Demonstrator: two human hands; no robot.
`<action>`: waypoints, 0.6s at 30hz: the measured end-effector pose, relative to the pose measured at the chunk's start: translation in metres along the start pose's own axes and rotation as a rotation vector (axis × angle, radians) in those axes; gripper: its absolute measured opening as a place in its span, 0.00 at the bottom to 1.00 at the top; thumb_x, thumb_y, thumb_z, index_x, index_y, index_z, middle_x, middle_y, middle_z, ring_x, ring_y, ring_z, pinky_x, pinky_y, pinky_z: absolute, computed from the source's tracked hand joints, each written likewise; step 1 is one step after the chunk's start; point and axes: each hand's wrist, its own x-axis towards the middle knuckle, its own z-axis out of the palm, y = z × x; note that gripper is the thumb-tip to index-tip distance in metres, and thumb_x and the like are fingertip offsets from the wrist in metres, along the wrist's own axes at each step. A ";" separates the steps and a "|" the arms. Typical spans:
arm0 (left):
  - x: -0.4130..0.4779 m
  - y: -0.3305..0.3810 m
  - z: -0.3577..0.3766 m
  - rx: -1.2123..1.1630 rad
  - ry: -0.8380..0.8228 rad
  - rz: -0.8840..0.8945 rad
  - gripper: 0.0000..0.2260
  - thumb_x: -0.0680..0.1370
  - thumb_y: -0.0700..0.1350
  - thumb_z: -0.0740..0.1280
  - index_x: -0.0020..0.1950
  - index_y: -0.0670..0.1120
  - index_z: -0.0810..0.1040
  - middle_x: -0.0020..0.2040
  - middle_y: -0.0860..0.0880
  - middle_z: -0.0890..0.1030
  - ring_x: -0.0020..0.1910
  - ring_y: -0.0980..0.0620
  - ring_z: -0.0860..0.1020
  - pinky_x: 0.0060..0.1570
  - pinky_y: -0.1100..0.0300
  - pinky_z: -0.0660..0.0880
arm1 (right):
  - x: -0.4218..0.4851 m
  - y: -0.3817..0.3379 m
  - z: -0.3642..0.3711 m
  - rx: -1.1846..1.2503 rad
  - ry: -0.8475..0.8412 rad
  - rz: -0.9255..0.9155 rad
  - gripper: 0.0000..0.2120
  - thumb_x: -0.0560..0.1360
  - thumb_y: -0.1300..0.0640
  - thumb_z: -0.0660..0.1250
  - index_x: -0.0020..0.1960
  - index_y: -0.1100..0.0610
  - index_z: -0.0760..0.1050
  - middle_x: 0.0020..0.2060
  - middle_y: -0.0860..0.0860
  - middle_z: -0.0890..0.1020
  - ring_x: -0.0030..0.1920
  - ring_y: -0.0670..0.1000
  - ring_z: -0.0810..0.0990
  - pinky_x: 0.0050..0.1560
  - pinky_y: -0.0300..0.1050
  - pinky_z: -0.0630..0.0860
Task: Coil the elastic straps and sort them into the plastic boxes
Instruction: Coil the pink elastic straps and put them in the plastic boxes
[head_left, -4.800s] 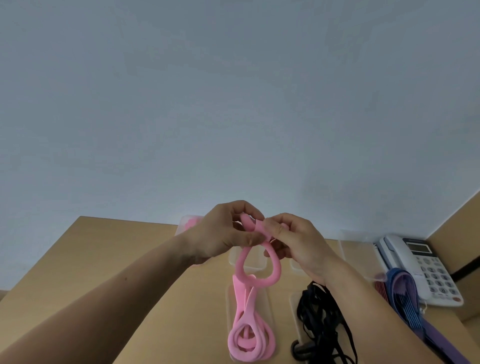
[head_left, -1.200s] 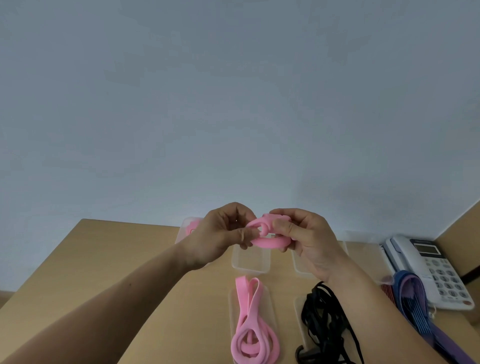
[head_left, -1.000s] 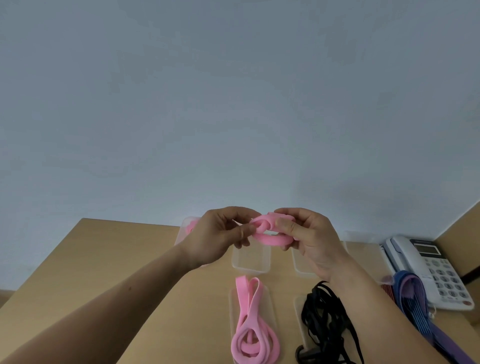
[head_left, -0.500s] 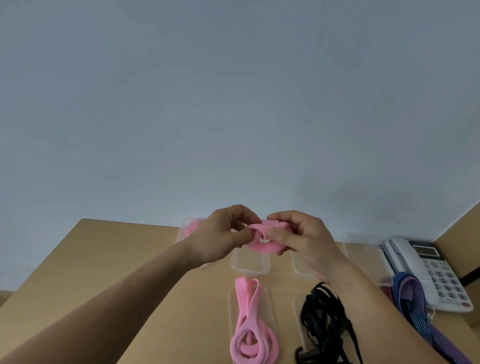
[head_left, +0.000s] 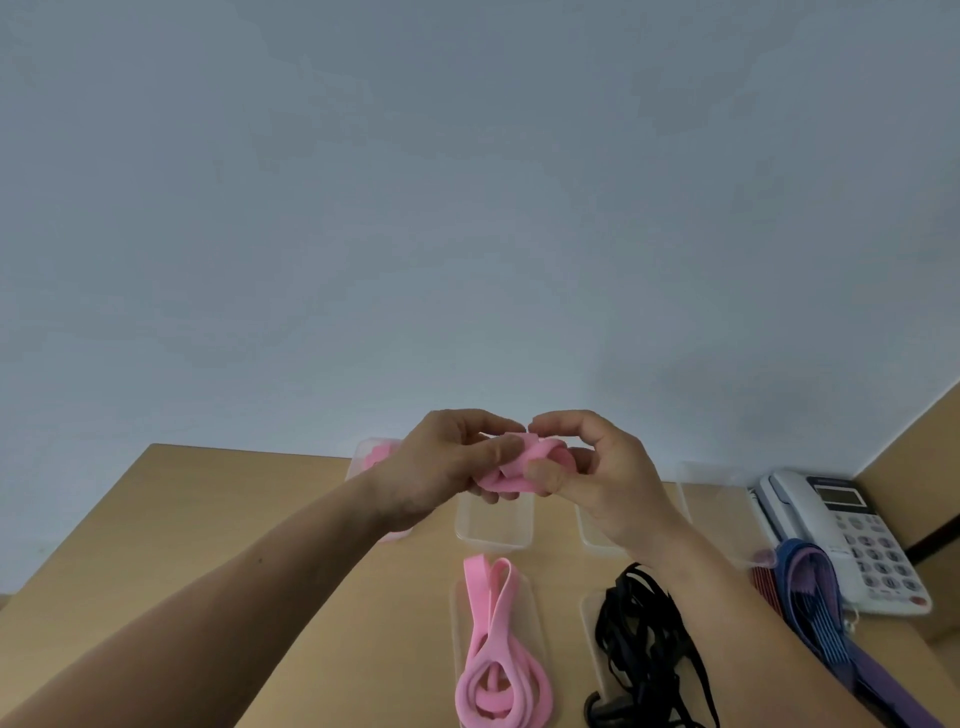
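Note:
Both hands hold a small coiled pink elastic strap (head_left: 524, 464) in the air above the table. My left hand (head_left: 447, 467) grips its left side with curled fingers. My right hand (head_left: 597, 473) pinches its right side between thumb and fingers. Below them stands a clear plastic box (head_left: 493, 527), and a second clear box (head_left: 592, 535) is partly hidden by my right wrist. At the far left a clear box (head_left: 371, 457) with pink strap inside shows behind my left hand. Loose pink straps (head_left: 493, 654) lie on a clear lid near me.
A tangle of black straps (head_left: 644, 649) lies right of the pink ones. Blue and purple straps (head_left: 815, 608) and red ones (head_left: 763, 587) lie by a white desk telephone (head_left: 841, 535) at the right. Another clear box (head_left: 711, 499) stands at the back right. The wooden table (head_left: 208, 530) meets a pale wall.
The hanging pink loop has been wound into a tight coil between my hands. In the last second both hands closed in around it and it got more compact.

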 end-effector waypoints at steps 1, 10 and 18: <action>0.000 -0.001 -0.001 -0.027 0.018 -0.003 0.14 0.78 0.48 0.70 0.59 0.41 0.81 0.49 0.38 0.85 0.44 0.43 0.83 0.42 0.56 0.78 | -0.001 -0.001 -0.002 0.051 -0.028 0.001 0.19 0.64 0.46 0.77 0.54 0.46 0.81 0.50 0.50 0.86 0.47 0.54 0.86 0.46 0.43 0.81; -0.002 -0.010 -0.009 -0.212 0.035 -0.062 0.12 0.81 0.44 0.67 0.59 0.37 0.79 0.46 0.38 0.84 0.39 0.45 0.82 0.37 0.57 0.78 | 0.002 0.004 0.005 0.094 0.059 -0.034 0.08 0.69 0.58 0.75 0.47 0.49 0.83 0.44 0.53 0.86 0.37 0.57 0.85 0.42 0.46 0.82; -0.004 -0.012 -0.021 -0.392 0.062 -0.132 0.11 0.81 0.41 0.65 0.58 0.35 0.79 0.44 0.37 0.82 0.35 0.46 0.81 0.33 0.58 0.79 | 0.004 0.007 0.031 0.054 0.184 -0.146 0.09 0.69 0.61 0.77 0.40 0.49 0.80 0.44 0.47 0.83 0.35 0.52 0.83 0.33 0.44 0.78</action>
